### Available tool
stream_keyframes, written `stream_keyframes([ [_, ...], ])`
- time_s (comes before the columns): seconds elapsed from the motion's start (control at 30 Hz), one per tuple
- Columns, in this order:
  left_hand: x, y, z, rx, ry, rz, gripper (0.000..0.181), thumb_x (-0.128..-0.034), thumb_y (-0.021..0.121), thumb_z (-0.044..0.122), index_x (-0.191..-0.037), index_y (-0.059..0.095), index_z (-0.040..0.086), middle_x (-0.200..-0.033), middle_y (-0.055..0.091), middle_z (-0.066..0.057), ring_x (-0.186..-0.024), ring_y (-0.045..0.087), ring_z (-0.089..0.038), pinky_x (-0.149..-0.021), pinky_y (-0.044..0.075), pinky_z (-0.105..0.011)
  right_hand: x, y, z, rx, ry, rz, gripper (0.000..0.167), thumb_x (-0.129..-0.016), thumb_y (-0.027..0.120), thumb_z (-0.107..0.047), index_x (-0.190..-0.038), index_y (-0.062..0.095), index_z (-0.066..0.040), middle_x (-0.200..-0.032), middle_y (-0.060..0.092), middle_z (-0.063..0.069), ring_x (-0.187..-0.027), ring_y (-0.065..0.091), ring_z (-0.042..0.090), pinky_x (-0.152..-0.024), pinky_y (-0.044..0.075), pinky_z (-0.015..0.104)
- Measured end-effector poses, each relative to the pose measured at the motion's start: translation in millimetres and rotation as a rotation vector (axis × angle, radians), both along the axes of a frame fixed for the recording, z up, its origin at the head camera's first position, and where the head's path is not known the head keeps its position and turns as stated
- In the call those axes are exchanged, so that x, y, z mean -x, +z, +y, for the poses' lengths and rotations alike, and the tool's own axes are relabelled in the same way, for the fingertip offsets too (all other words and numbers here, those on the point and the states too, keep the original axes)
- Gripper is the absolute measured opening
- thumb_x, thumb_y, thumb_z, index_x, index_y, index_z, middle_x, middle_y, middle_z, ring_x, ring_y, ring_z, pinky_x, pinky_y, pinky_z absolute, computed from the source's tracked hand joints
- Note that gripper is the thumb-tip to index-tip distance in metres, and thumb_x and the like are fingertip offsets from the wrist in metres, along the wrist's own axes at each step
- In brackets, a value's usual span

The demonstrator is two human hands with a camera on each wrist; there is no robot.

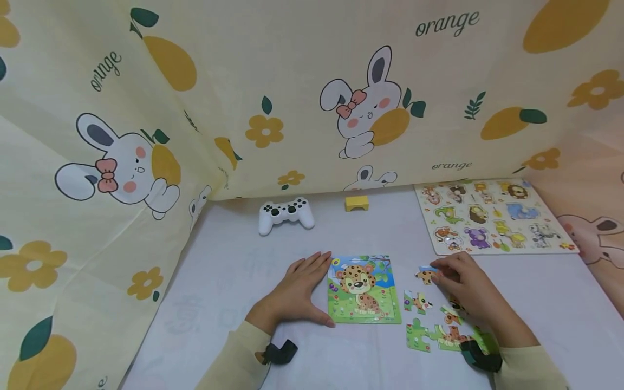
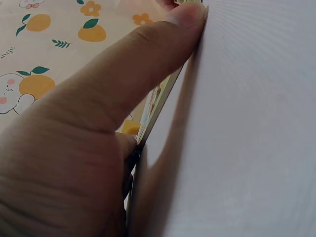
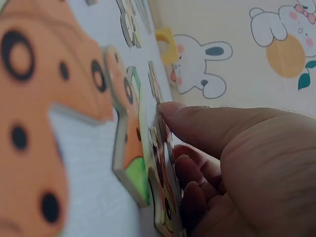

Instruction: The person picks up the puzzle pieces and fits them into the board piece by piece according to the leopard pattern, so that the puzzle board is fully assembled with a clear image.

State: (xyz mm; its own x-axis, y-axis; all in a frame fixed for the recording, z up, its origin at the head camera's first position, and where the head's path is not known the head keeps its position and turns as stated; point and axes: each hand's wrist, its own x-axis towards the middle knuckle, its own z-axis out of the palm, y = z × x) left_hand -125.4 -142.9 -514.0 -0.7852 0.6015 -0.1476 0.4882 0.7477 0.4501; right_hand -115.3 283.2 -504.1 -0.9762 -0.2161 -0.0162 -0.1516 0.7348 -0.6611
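Note:
A square leopard puzzle board [image 1: 364, 290] lies flat on the white table. My left hand [image 1: 299, 295] rests against its left side, fingers spread toward the top corner and thumb [image 2: 163, 54] at the lower corner. Right of the board, my right hand [image 1: 463, 281] pinches a spotted puzzle piece [image 1: 425, 275] by its right side, between thumb [image 3: 197, 121] and fingers. Below that piece lie a piece with part of a face [image 1: 419, 302], a green piece [image 1: 417, 335] and several orange spotted pieces [image 1: 452, 335], some partly hidden under the right hand and wrist.
Toward the back stand a white game controller [image 1: 286, 215] and a yellow arch block [image 1: 357, 203]. An animal peg board [image 1: 497, 216] lies at the back right. A printed curtain [image 1: 292, 65] hangs behind and along the left. Black straps [image 1: 281, 352] circle the wrists.

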Motion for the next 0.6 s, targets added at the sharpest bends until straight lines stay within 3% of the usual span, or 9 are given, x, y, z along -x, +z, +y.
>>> stream_keyframes([
  [0.17, -2.1, -0.6, -0.5, 0.003, 0.002, -0.017, 0.146, -0.0689, 0.085, 0.085, -0.176, 0.015, 0.015, -0.181, 0.003, 0.01, -0.165, -0.004, -0.013, -0.131, 0.005, -0.049, -1.6, -0.1, -1.5, 0.011, 0.001, -0.008, 0.015, -0.106, 0.076, -0.017, -0.114, 0.075, -0.005, -0.121, 0.057, 0.012, -0.1, 0.055, 0.024, -0.079, 0.05, 0.03],
  [0.27, -2.8, -2.3, -1.0, -0.004, 0.005, -0.015, 0.145, -0.0693, 0.085, 0.085, -0.176, 0.015, 0.016, -0.181, 0.002, 0.011, -0.164, -0.004, -0.012, -0.131, 0.004, -0.049, -3.0, 1.2, -4.0, -0.001, -0.008, -0.016, 0.016, -0.106, 0.075, -0.015, -0.118, 0.074, -0.005, -0.122, 0.059, 0.012, -0.1, 0.057, 0.025, -0.081, 0.052, 0.034],
  [0.4, -0.9, -2.1, -1.5, -0.008, 0.005, -0.011, 0.145, -0.0697, 0.084, 0.085, -0.176, 0.015, 0.016, -0.181, 0.002, 0.011, -0.164, -0.005, -0.012, -0.131, 0.003, -0.049, -1.5, 3.4, -5.4, -0.014, -0.013, -0.042, 0.03, -0.107, 0.074, -0.016, -0.132, 0.071, 0.001, -0.125, 0.055, 0.015, -0.105, 0.059, 0.029, -0.087, 0.054, 0.045],
  [0.6, -0.3, 1.4, -0.7, 0.002, 0.004, -0.039, 0.144, -0.0702, 0.084, 0.085, -0.176, 0.015, 0.016, -0.181, 0.001, 0.011, -0.165, -0.005, -0.013, -0.131, 0.002, -0.048, -0.5, 5.4, -6.2, -0.005, -0.012, -0.065, 0.026, -0.107, 0.074, -0.016, -0.126, 0.07, 0.001, -0.122, 0.057, 0.015, -0.101, 0.056, 0.027, -0.083, 0.05, 0.04],
])
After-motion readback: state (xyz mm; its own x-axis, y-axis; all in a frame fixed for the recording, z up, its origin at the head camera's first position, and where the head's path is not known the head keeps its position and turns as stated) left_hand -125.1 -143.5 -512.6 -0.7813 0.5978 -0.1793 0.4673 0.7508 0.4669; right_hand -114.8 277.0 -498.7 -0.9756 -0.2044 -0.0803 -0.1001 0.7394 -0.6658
